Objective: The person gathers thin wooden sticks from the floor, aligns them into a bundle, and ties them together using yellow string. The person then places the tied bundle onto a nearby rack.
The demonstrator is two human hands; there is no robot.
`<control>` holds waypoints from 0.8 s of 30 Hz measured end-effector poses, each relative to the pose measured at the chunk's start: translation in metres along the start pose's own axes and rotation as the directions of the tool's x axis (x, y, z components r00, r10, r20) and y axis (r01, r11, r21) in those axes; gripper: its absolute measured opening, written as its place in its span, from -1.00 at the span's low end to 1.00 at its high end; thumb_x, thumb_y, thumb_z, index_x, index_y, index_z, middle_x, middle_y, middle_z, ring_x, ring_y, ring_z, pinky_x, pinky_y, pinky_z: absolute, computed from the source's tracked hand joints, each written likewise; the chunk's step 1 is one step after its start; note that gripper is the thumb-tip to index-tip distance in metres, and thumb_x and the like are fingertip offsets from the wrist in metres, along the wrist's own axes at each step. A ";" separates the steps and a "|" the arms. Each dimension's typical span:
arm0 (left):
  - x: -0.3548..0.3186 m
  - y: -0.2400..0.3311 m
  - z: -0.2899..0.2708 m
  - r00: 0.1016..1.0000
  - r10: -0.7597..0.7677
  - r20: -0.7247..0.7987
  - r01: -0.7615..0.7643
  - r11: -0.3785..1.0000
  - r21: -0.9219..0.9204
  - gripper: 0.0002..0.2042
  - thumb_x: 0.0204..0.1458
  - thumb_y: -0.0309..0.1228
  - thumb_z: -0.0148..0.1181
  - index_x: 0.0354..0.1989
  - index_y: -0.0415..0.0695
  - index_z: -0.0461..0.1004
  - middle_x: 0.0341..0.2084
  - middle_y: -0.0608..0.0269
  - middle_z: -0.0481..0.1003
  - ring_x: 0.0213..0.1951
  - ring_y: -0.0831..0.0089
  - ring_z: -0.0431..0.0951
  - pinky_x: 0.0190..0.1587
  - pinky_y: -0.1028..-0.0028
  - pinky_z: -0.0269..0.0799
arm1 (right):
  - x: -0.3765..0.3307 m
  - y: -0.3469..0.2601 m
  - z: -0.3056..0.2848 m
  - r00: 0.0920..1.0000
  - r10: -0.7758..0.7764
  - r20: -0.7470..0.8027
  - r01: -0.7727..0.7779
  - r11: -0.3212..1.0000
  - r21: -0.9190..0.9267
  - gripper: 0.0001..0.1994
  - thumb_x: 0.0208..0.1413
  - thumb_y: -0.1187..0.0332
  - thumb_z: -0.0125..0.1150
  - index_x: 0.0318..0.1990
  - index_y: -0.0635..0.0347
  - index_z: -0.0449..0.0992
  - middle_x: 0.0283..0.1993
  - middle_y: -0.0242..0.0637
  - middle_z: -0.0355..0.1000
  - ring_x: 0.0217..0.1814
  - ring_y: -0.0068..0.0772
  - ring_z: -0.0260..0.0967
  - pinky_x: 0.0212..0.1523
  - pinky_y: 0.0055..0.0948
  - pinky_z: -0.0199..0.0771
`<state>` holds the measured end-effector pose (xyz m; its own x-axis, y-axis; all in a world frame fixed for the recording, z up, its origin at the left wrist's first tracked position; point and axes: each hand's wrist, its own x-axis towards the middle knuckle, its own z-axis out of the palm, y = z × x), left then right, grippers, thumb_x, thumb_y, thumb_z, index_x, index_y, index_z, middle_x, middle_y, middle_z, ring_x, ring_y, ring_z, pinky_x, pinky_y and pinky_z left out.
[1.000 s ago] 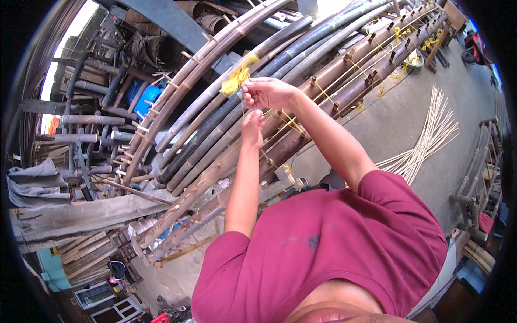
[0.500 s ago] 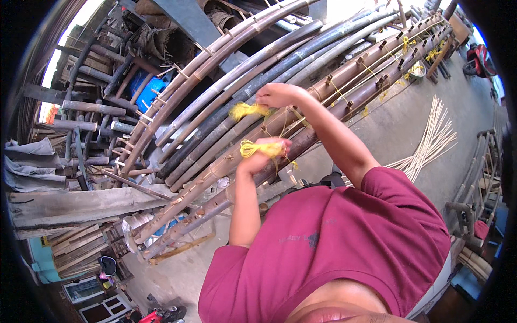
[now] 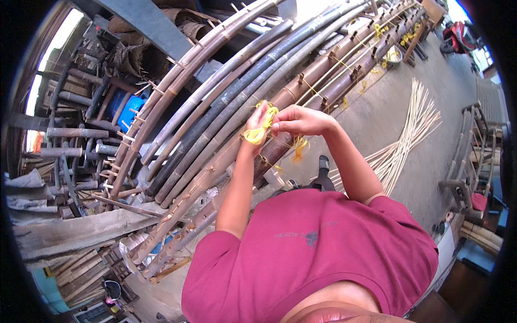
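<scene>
My left hand (image 3: 257, 123) is raised over the bamboo poles, closed on a looped bundle of yellow twine (image 3: 269, 115) that also hangs over the palm and wrist. Right against it, my right hand (image 3: 304, 119) pinches at the twine with thumb and fingers; the strand between the fingertips is too small to see clearly. Below the two hands, a loose orange-yellow tuft of twine (image 3: 298, 146) hangs down. Behind them lie two long brown bamboo poles (image 3: 285, 93) side by side, with short pegs and yellow ties along them.
Several dark and grey poles (image 3: 226, 102) lie beyond. A curved bamboo pole with pegs (image 3: 156, 102) stands farther left. Thin pale sticks (image 3: 406, 132) are spread on the floor at right. A blue container (image 3: 129, 110) sits among stacked bamboo, and a red motorbike (image 3: 458, 39) stands far right.
My right hand has come down and nearer to me, from above the left hand to its right side. My left hand has risen and turned, with the yellow bundle still in it.
</scene>
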<state>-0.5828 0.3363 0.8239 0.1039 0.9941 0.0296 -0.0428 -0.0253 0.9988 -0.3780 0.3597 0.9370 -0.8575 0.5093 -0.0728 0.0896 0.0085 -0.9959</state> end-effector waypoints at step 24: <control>-0.114 -0.001 -0.035 0.970 0.025 -0.243 0.171 0.639 0.750 -0.77 0.14 -0.41 0.07 -0.11 -0.26 0.48 -0.22 -0.13 0.55 -0.20 -0.05 0.57 -0.09 0.21 0.46 | -0.035 0.133 0.135 0.977 0.215 0.007 -0.215 0.976 -0.039 -0.65 0.19 0.07 0.09 -0.10 0.16 0.54 -0.13 -0.11 0.51 -0.06 -0.19 0.48 -0.03 -0.26 0.50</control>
<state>-0.6291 0.2271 0.8176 -0.1416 0.9890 0.0439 0.7356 0.0754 0.6732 -0.4046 0.2275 0.7996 -0.8219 0.4927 -0.2859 0.2913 -0.0679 -0.9542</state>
